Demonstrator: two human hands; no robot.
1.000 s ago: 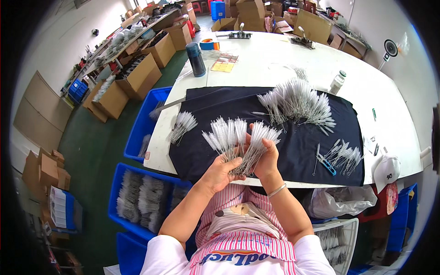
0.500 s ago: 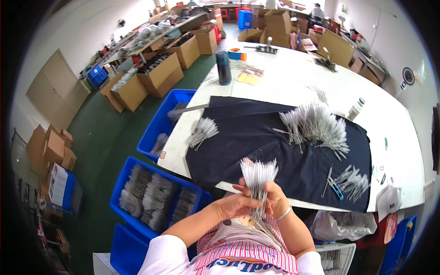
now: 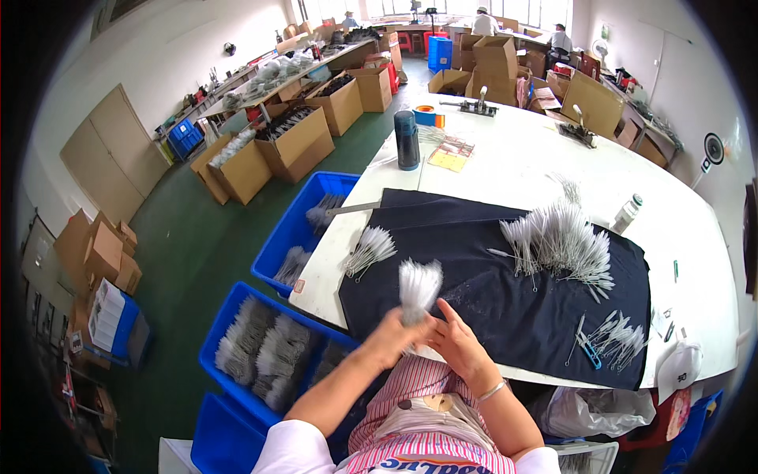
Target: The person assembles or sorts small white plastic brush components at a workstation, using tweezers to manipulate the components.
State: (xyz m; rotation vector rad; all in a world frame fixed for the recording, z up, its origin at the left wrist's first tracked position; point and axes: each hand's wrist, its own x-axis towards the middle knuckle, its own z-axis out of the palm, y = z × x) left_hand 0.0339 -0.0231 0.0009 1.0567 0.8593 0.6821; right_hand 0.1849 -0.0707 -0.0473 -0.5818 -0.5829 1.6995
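Observation:
A bundle of thin brushes point(image 3: 419, 286) with white bristles and wire stems stands upright in front of me, bristles upward. My left hand point(image 3: 395, 333) is closed round its lower part, slightly blurred by motion. Beside it, my right hand point(image 3: 459, 344) has its fingers stretched and thumb apart, close against the bundle; whether it touches is hard to tell. Before me a dark cloth point(image 3: 458, 229) covers part of the white table. On it lie a big heap of the same brushes point(image 3: 557, 243), a smaller pile point(image 3: 370, 249) at left and a loose group point(image 3: 620, 341) at right.
Blue crates point(image 3: 207, 347) of brushes stand left of the table. A blue cutter point(image 3: 589, 352) lies by the right group. Farther off are a dark bottle point(image 3: 407, 141), a small white bottle point(image 3: 628, 213), a metal ruler point(image 3: 355, 208) and a white cap point(image 3: 681, 367).
The bundle and my left hand have moved left and farther from my body. My right hand has loosened from the stems, its fingers now spread. The whole view has shifted slightly.

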